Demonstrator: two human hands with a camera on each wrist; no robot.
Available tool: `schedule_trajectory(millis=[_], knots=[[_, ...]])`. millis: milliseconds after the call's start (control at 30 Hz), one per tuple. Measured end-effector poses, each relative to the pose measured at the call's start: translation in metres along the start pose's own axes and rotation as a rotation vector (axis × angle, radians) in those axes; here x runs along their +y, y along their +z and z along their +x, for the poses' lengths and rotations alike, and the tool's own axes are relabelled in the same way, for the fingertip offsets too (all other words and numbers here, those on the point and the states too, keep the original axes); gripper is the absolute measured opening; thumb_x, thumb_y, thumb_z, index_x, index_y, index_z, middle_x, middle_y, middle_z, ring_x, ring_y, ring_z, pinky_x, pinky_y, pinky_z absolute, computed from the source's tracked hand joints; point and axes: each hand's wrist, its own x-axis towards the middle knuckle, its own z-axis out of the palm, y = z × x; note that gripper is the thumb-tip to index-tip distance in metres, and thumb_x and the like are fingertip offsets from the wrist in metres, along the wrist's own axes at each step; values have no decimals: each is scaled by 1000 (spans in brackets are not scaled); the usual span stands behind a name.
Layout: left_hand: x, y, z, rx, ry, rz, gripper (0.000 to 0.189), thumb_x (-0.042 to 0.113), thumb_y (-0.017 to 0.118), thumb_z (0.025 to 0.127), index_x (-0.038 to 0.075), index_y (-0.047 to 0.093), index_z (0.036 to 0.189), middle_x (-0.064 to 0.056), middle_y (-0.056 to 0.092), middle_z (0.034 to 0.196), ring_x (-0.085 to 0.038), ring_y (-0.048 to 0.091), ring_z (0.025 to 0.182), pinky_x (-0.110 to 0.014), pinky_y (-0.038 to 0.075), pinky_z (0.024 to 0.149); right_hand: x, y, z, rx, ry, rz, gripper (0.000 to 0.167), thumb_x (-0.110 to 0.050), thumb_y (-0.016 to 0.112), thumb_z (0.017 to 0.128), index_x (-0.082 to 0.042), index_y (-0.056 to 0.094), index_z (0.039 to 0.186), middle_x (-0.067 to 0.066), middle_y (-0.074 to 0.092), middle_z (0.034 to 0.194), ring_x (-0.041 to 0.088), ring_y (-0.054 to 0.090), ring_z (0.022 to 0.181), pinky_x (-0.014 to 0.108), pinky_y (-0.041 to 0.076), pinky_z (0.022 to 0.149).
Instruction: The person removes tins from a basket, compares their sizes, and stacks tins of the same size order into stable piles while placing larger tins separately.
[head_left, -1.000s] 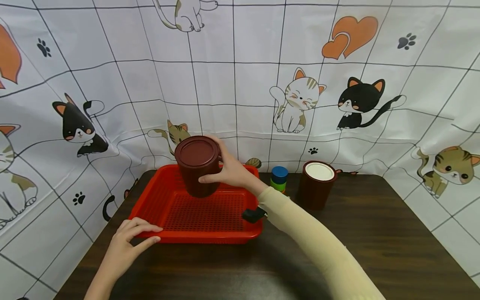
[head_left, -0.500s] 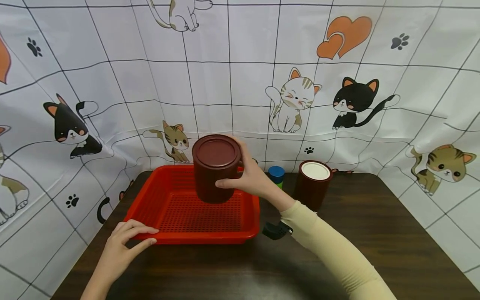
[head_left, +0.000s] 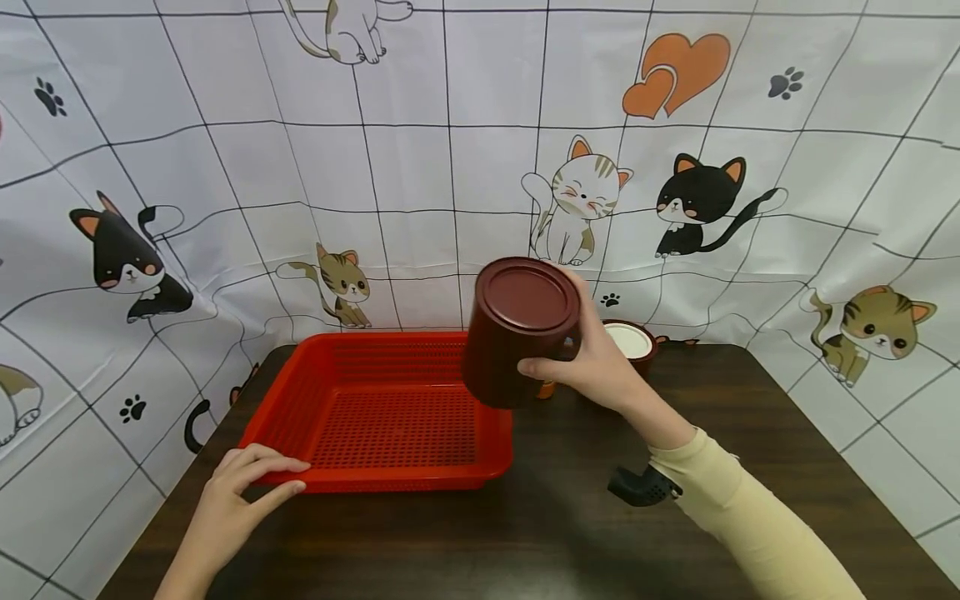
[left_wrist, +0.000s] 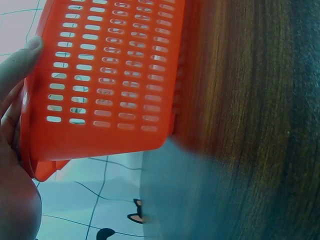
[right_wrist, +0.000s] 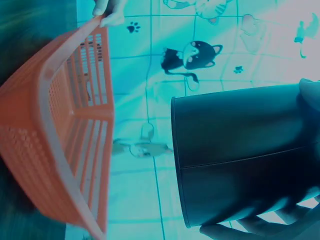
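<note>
My right hand (head_left: 603, 367) grips a dark brown cylindrical container (head_left: 517, 337) from its right side, raised above the table beside the red basket's right end. Its flat, ringed brown end faces up. In the right wrist view, fingers (right_wrist: 260, 227) curl under the container's smooth wall (right_wrist: 245, 150). My left hand (head_left: 236, 492) pinches the front left corner of the red plastic basket (head_left: 390, 480), which has slotted walls and nothing inside. In the left wrist view, the thumb (left_wrist: 22, 62) presses the basket's outer wall (left_wrist: 100, 142).
A second brown container (head_left: 643, 365) with a white top stands behind my right hand, partly hidden. An orange bit of a small object (head_left: 547, 390) shows behind the held container. The dark wooden table (head_left: 420, 542) meets a cat-print sheet (head_left: 420, 183) at the back.
My right hand has carried the brown container rightward, from over the basket to past its right end. It now covers most of the small blue-and-green object. My left hand stays on the basket.
</note>
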Motion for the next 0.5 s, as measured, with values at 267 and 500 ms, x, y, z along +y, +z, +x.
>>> schedule_trajectory(millis=[267,500], knots=[[1,3,4,17,39,-18,34,6,87,69,25,78,95,15,63,92,4,42,93,-14,28,80,-1,-41,-32,133,4,-20,102,10,76,75,-23,20,154,6,41,148,17,48,130,22,51,94],[0,2,1,9,17,25,37,7,88,69,30,77,95,19,62,91,5,41,91,-14,29,79,-1,-76,-47,226,36,-43,96,10,70,78,-23,20,153,3,42,146,15,50,126,19,51,89]])
